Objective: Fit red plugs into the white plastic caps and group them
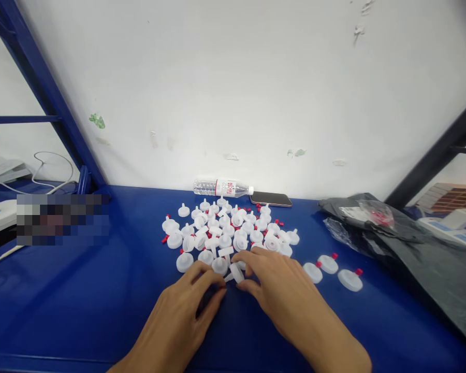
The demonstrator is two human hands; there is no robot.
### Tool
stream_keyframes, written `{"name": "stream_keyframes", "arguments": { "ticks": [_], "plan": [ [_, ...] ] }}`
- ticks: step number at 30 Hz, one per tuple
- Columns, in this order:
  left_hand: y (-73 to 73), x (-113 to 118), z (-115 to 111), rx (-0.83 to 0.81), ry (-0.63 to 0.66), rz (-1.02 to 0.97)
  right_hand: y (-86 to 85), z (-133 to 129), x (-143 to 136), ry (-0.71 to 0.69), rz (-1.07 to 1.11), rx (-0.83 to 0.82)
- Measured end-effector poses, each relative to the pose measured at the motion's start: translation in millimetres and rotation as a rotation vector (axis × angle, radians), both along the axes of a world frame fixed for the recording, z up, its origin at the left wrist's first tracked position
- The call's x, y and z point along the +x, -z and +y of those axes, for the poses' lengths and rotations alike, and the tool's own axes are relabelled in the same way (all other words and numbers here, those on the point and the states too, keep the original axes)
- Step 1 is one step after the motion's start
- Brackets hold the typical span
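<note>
My right hand [275, 280] grips a white plastic nozzle cap [236, 273] by its round rim, between thumb and fingers. The cap is tipped on its side, its thin spout pointing left. Close to that spout, my left hand [188, 305] has its thumb and fingertips pinched together; whatever lies between them is hidden. Just beyond both hands spreads a heap of similar white nozzle caps [225, 241], some upright and some on their sides. Small red tips [164, 239] show among them. Right of my right hand lie three nozzle caps with red tips [350, 280].
A clear water bottle [235, 188] lies against the wall beside a dark phone [271, 199]. Dark plastic bags [415, 259] cover the right side of the blue table [101, 311]. White devices and a cable [8, 256] are at the left.
</note>
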State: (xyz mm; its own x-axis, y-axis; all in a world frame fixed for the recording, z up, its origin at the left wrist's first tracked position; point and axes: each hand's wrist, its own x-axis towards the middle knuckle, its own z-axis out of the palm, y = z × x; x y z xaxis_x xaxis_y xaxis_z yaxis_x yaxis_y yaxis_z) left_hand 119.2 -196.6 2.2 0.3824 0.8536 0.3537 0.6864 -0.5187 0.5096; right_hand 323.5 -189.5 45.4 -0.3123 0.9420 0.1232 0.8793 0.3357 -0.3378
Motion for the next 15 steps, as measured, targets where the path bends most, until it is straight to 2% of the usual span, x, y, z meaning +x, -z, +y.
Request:
{"name": "stream_keyframes", "arguments": {
  "ticks": [6,10,15],
  "plan": [
    [-7.4,-3,0,-0.046,-0.051,-0.268,-18.4,-10,11,0.111,0.073,-0.028],
    [-8.4,-4,0,-0.046,-0.007,-0.343,-20.3,-15,16,0.081,0.119,-0.028],
    [-9.4,-4,0,0.011,0.029,-0.359,-23.4,-17,11,0.056,0.14,-0.07]
  ]
}}
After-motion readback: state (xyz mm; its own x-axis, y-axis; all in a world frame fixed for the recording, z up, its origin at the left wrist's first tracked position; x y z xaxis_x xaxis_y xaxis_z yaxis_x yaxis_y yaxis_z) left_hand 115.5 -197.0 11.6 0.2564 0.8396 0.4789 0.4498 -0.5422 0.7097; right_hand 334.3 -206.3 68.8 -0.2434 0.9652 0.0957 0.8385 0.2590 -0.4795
